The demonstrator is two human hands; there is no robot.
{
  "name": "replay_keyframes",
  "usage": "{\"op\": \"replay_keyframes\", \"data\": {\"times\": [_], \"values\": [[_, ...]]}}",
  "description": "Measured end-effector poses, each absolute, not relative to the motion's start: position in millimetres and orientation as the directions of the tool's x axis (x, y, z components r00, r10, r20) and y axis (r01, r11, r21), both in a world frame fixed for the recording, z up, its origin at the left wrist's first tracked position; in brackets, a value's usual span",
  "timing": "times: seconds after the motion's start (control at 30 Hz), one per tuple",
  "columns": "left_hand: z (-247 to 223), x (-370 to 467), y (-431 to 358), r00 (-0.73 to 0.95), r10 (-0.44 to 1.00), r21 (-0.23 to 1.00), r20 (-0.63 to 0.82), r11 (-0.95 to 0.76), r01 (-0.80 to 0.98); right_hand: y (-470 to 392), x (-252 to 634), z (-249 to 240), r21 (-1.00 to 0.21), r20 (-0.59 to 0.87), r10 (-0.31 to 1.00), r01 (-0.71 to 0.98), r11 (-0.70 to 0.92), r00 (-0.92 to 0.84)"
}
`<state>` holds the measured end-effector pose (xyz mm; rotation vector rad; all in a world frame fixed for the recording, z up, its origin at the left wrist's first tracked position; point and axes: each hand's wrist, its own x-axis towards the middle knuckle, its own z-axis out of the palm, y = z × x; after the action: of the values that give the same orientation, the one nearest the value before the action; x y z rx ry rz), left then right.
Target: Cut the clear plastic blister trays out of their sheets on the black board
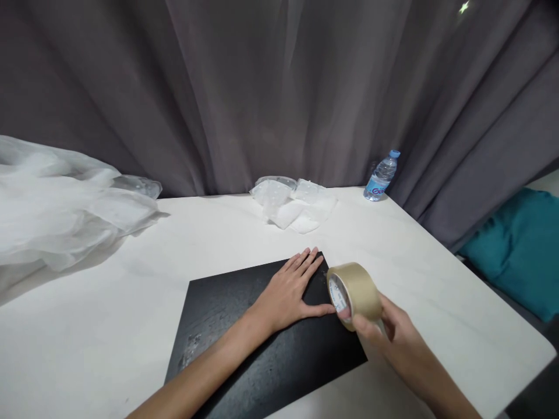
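A black flat panel (323, 349) lies on the white table, its surface scuffed and shiny in patches. My left hand (288, 294) rests flat on the panel near its far right corner, fingers stretched out and thumb pointing right. In my right hand (388, 329) is a roll of tan packing tape (360, 291), held on edge at the panel's right side with the printed core facing left. The thumb is at the roll's near rim and some fingers are hidden behind it. My left thumb tip reaches close to the roll.
Crumpled clear plastic (288, 203) lies at the table's back. A heap of white sheer material (65, 203) covers the left side. A water bottle (379, 177) stands at the back right corner. Grey curtains (271, 93) hang behind the table (131, 326); a teal cushion (519, 250) is at right.
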<state>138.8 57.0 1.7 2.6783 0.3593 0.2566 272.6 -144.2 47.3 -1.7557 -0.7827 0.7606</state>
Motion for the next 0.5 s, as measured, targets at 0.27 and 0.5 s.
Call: {"op": "replay_keyframes", "data": {"times": [0.27,0.5], "values": [[8.1,140.1,55.9,0.952,0.294,0.424,0.086,-0.875,0.232,-150.9,263.2,40.0,-0.929,-0.133,0.789,0.202,-0.311,0.600],[4.2,139.1,57.3,0.949,0.297,0.420,0.106,-0.878,0.228,-151.4,261.1,46.7,-0.922,-0.121,0.747,0.205,-0.328,0.654]]}}
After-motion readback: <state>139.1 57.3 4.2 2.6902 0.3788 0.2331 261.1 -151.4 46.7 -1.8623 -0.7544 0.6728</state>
